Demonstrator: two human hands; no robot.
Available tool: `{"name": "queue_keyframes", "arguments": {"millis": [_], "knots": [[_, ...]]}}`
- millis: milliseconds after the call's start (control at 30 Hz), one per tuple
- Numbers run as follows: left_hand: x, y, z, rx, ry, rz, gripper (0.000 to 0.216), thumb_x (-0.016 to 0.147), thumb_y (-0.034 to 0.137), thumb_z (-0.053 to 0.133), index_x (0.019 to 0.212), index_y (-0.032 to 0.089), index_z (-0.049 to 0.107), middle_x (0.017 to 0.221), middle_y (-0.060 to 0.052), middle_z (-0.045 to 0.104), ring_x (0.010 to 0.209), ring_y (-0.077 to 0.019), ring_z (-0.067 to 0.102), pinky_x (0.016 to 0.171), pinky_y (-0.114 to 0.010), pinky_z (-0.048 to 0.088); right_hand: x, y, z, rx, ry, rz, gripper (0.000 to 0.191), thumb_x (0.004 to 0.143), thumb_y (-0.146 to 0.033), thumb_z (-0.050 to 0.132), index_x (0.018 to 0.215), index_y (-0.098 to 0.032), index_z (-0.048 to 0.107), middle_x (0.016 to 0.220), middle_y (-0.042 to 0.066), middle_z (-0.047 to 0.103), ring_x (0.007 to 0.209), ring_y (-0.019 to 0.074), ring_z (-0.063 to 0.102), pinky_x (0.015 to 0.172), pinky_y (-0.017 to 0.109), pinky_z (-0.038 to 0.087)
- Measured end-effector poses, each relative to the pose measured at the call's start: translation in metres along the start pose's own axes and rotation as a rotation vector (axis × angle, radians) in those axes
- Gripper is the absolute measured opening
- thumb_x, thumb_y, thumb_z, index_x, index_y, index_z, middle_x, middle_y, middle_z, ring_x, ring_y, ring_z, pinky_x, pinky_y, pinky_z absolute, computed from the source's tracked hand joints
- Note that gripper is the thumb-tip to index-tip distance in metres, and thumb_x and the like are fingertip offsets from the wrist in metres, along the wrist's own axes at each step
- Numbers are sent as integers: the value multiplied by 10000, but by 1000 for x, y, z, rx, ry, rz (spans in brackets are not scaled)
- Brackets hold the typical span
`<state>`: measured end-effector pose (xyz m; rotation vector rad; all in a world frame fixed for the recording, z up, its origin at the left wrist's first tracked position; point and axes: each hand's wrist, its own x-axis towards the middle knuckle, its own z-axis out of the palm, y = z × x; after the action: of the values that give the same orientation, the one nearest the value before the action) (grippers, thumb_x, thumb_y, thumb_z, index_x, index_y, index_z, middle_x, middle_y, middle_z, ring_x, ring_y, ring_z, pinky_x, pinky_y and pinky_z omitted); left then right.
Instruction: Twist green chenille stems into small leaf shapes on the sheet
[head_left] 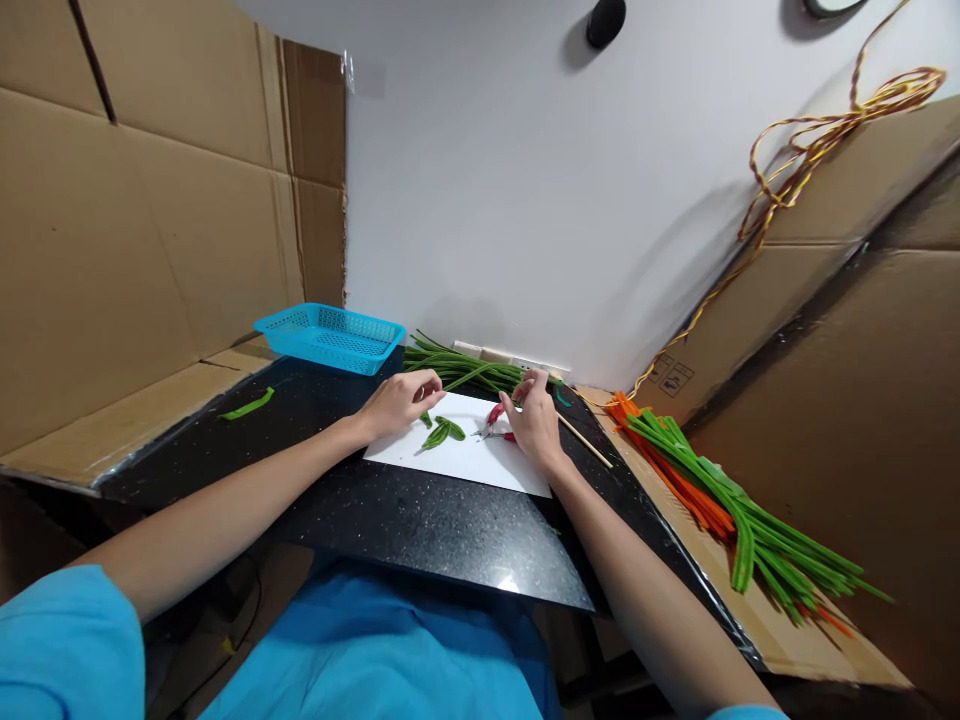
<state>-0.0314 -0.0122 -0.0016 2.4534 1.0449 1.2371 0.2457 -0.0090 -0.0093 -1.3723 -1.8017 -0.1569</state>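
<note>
On a white sheet of paper [480,462] lie a couple of green leaf-shaped pieces [442,432]. My left hand [401,400] rests at the sheet's far left edge, fingers curled and pinching something small and green. My right hand [534,415] is closed on a red-handled pair of pliers [495,416] over the sheet's right side, and a green strand shows at its fingertips. A pile of long green stems [457,366] lies just behind the paper.
A blue plastic basket [330,336] stands at the back left on the black counter [420,525]. A loose green piece [247,405] lies at the left. Green and orange stems [720,500] and a thin wooden stick [585,440] are at the right. Cardboard walls both sides.
</note>
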Motion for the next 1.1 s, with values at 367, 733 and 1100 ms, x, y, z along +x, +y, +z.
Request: {"name": "queue_keyframes", "arguments": {"millis": [367,733,1100], "knots": [[-8,21,6,-4,-58,61,181,999,326,543,893,192,601,737,3,583,648,-140,518,650,-279,387,-3,-16,-10,-59,-20,-114,219,1052,-312,504,1199,-232,646,907,69,699,943,258,637,847,335,480],[-9,31,11,-127,-138,132,565,959,433,664,1469,243,513,1325,-131,613,1121,-264,622,1011,-420,502,-2,-32,-22,243,30,-120,259,1021,-297,543,1149,-251,763,1106,83,769,1059,276,659,912,398,543],[-7,12,19,-27,-62,80,1064,838,345,798,1689,373,160,1763,-125,135,1607,-403,177,1265,-631,252,1,-36,-15,956,-291,11,201,881,-414,773,956,-228,792,998,86,798,937,254,741,774,366,598]]}}
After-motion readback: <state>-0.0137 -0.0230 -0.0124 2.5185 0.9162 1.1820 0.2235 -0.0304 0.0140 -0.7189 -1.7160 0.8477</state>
